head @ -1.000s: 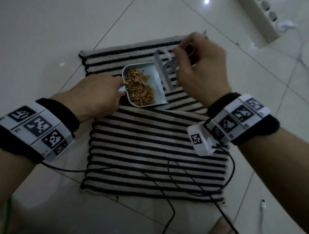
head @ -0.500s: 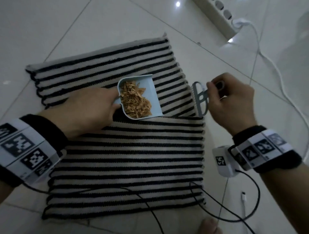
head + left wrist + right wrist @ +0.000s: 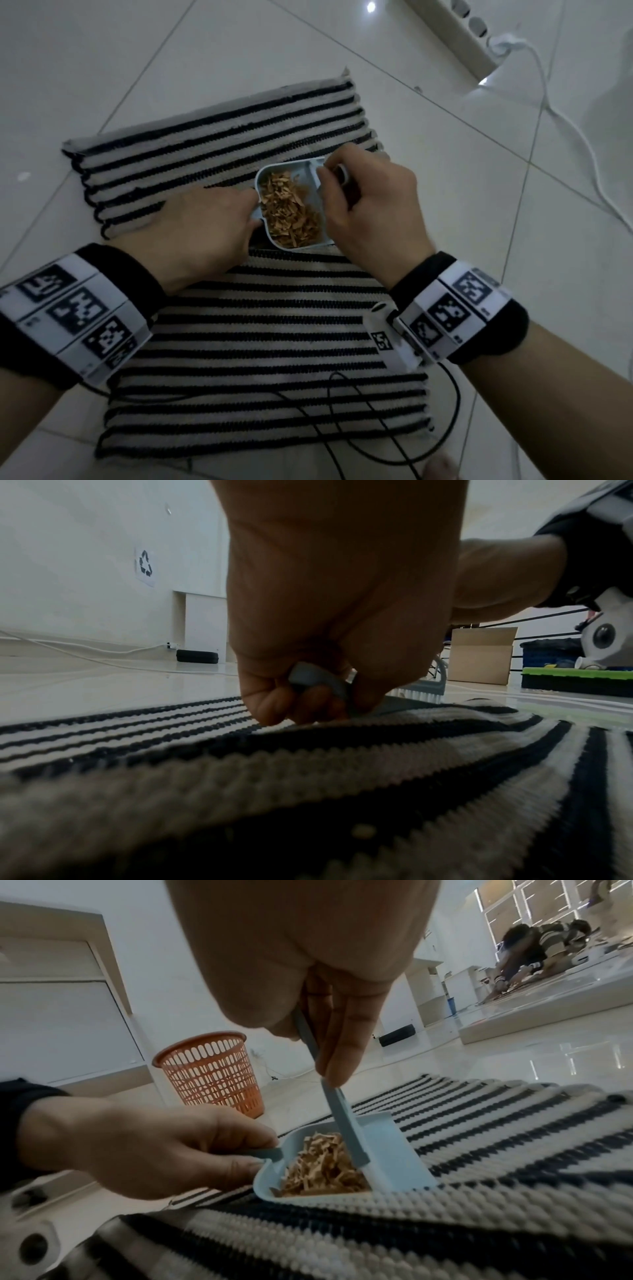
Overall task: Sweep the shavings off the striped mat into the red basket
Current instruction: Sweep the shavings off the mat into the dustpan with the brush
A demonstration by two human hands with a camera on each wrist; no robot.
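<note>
Gripping the dustpan (image 3: 346, 1175) handle, my left hand (image 3: 137, 1150) sits nearer the red basket (image 3: 210, 1073), which stands off the striped mat (image 3: 260, 329) beyond it (upright, floor-standing). My right hand (image 3: 370, 212) pinches the brush (image 3: 342, 1123), tilted over the shavings (image 3: 322, 1172)

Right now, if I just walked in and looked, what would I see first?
First, the heap of tan wood shavings in a small pale blue dustpan sitting on the black-and-white striped mat. The left hand holds the dustpan's handle while the right hand holds a little brush with its head down in the pan. Behind them, a red mesh basket stands on the floor.
</note>
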